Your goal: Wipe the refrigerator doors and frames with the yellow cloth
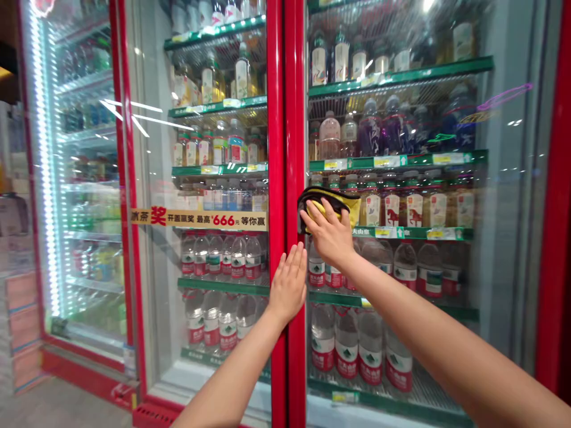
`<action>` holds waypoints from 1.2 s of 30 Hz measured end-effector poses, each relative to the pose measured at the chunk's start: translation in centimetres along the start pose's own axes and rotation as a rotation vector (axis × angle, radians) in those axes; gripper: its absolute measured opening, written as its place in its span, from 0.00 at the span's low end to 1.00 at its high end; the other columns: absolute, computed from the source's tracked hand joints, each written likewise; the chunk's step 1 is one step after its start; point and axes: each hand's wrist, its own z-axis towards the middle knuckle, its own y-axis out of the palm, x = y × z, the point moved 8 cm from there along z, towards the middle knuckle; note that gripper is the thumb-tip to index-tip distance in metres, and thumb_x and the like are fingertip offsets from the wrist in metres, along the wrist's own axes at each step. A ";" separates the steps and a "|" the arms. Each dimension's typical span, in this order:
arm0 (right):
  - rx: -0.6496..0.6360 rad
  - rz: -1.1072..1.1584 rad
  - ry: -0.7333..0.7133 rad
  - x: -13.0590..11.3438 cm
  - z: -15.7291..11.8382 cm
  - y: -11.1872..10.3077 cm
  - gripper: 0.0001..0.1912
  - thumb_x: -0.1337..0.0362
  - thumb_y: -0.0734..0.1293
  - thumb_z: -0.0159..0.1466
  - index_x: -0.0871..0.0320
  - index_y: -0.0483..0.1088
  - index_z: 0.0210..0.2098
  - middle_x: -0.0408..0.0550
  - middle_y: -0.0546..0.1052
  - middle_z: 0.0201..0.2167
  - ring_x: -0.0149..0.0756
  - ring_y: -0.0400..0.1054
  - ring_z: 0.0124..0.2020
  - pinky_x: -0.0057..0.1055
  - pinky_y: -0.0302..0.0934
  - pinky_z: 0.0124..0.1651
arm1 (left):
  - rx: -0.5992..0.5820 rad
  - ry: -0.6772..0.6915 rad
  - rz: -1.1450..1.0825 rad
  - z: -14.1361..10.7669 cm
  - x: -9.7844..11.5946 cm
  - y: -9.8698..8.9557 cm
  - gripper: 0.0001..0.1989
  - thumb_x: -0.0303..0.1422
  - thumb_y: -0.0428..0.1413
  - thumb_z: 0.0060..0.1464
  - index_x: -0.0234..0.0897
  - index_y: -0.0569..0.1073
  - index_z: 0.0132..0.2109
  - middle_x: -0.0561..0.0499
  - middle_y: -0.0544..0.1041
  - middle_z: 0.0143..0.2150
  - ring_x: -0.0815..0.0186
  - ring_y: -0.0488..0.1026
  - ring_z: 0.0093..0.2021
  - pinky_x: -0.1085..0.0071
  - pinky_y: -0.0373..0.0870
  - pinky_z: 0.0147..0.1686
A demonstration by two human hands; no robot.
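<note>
With the right hand (332, 235), holding a yellow-and-black cloth (355, 208) against the glass of the right cooler door (513, 238), close to its red frame (295, 119), under slightly spread fingers. Hard to make out, beneath those fingers: the middle of the cloth and its folds. With the left hand (289, 285), touching the meeting red frames just below and left of the cloth, palm down, with fingers straight and close together.

Behind the glass, near the cloth, tea bottles (414, 205); lower down, water bottles (370, 351), partly hidden by the right forearm. Above, dark purple drinks (370, 131), dim toward the right. On the left cooler door (154, 166), a printed strip (200, 220), plus glare from white lights. Over the right glass, pink and green reflections. Farther left, another lit cooler (89, 190), too blurred for reading labels. At the left edge, stacked boxes (24, 327), cut off. Also cut off: both forearms and the topmost shelves.
</note>
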 end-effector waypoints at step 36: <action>-0.462 0.084 0.212 12.0 0.3 -3.8 0.30 0.61 0.55 0.74 0.35 0.46 0.73 0.38 0.56 0.73 0.46 0.49 0.73 0.46 0.42 0.68 | -0.351 0.023 -0.283 16.5 -3.2 -5.8 0.42 0.24 0.49 0.60 0.31 0.37 0.76 0.38 0.51 0.76 0.54 0.49 0.75 0.52 0.47 0.73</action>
